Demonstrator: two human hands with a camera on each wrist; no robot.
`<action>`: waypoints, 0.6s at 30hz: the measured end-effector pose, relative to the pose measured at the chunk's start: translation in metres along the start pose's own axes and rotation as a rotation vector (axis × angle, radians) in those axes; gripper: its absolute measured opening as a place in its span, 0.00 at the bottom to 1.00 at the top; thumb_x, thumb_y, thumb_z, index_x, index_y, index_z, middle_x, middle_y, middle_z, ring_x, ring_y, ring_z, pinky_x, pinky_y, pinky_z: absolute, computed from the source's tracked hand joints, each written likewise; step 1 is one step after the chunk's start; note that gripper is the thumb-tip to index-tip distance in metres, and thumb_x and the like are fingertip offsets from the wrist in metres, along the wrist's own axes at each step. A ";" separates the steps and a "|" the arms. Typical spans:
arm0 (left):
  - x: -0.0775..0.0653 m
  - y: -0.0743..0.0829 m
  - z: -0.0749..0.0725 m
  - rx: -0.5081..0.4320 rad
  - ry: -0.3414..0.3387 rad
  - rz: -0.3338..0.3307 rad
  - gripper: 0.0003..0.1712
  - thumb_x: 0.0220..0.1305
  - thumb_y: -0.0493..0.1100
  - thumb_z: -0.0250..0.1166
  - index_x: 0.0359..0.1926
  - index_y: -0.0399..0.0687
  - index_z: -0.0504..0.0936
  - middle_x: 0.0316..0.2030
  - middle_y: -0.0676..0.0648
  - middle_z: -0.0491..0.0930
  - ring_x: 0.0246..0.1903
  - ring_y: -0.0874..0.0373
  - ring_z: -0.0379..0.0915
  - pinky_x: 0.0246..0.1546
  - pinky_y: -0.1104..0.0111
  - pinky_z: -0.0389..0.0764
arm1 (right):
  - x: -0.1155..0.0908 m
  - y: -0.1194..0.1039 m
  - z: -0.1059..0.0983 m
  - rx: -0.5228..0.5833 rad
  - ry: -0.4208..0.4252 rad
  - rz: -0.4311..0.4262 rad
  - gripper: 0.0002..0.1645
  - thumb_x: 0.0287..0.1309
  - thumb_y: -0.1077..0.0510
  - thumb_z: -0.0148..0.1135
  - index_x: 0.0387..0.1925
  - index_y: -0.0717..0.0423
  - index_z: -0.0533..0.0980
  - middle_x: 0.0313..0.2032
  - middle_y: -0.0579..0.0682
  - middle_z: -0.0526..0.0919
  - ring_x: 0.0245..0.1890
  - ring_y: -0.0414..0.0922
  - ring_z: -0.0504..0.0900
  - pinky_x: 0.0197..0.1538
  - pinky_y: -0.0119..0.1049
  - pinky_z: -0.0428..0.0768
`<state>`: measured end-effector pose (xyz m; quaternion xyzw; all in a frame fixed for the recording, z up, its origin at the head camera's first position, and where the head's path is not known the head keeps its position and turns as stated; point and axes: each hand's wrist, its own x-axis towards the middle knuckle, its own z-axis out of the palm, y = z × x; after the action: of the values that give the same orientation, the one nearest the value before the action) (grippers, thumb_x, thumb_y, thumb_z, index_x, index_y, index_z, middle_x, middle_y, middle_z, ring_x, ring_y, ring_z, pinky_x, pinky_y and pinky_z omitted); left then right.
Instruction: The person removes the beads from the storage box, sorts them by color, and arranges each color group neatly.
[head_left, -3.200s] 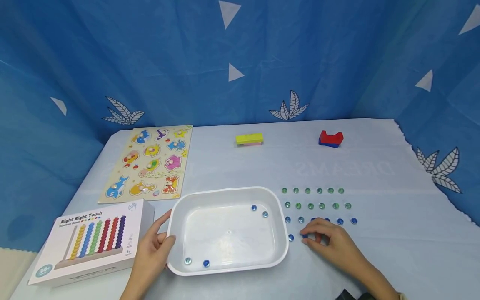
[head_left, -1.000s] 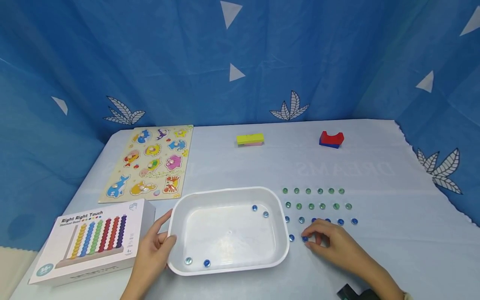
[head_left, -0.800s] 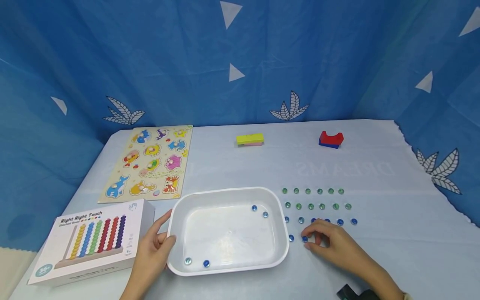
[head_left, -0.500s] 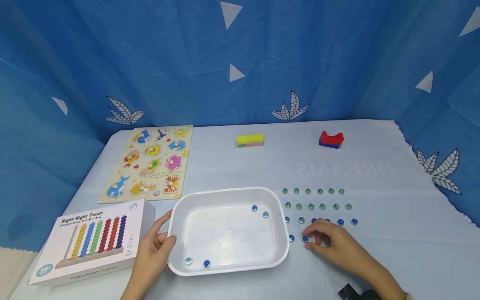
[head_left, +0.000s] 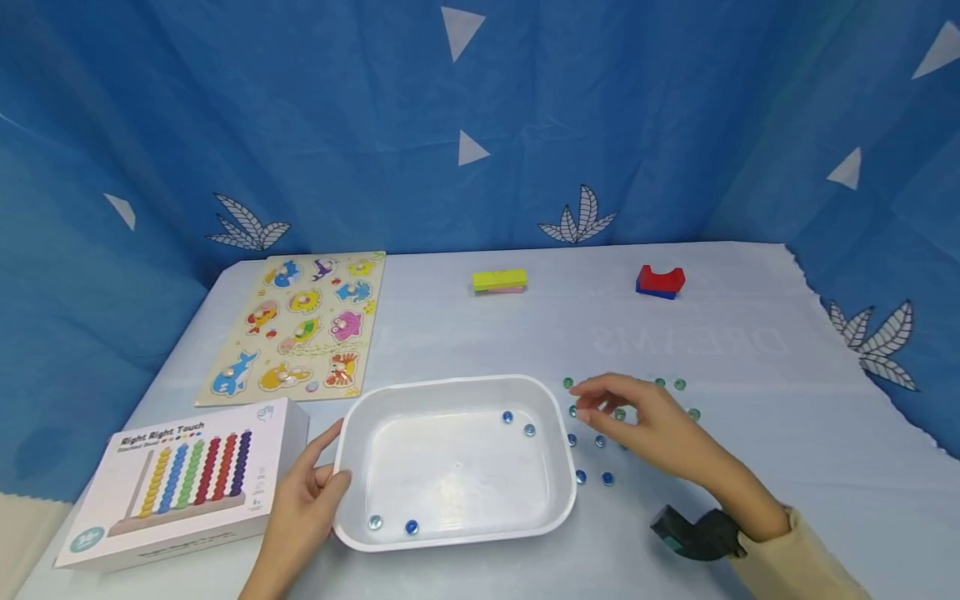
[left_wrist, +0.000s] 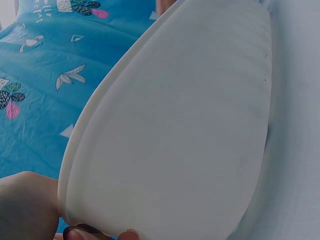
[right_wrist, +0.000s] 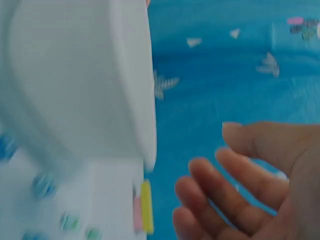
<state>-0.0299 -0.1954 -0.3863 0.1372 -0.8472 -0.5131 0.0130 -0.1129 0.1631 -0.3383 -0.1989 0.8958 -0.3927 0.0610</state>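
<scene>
My left hand (head_left: 306,493) holds the left end of a white plastic tub (head_left: 459,479), thumb at the rim. Fingertips show under the tub's edge in the left wrist view. Two small beads lie at the tub's back right and two at its front left. My right hand (head_left: 639,423) is raised over rows of glass beads right of the tub, its fingers loosely bent and nothing between them in the right wrist view. It hides part of the green rows and the blue row. A dark blue bead (head_left: 607,478) sits beside a lighter blue bead (head_left: 581,477) in the nearest row.
A boxed stacking-bead toy (head_left: 187,483) lies left of the tub, with a sea-animal peg puzzle (head_left: 300,329) behind it. Farther back are yellow and pink blocks (head_left: 499,280) and red and blue blocks (head_left: 660,282). A blue curtain (head_left: 375,125) hangs behind the table.
My right hand has let go of the dark blue bead, left it in the nearest row, and moved up and back over the green beads. My left hand has stayed on the tub.
</scene>
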 end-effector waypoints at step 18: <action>-0.001 0.005 -0.005 -0.051 -0.009 -0.074 0.30 0.60 0.37 0.53 0.64 0.51 0.62 0.15 0.46 0.76 0.06 0.61 0.62 0.07 0.69 0.67 | 0.069 -0.051 0.037 -0.059 -0.332 0.150 0.22 0.56 0.47 0.56 0.51 0.52 0.74 0.39 0.47 0.78 0.37 0.41 0.75 0.39 0.34 0.79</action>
<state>-0.0290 -0.1975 -0.3795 0.1658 -0.8282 -0.5354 -0.0064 -0.1504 0.0790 -0.3230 -0.1954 0.8968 -0.3226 0.2312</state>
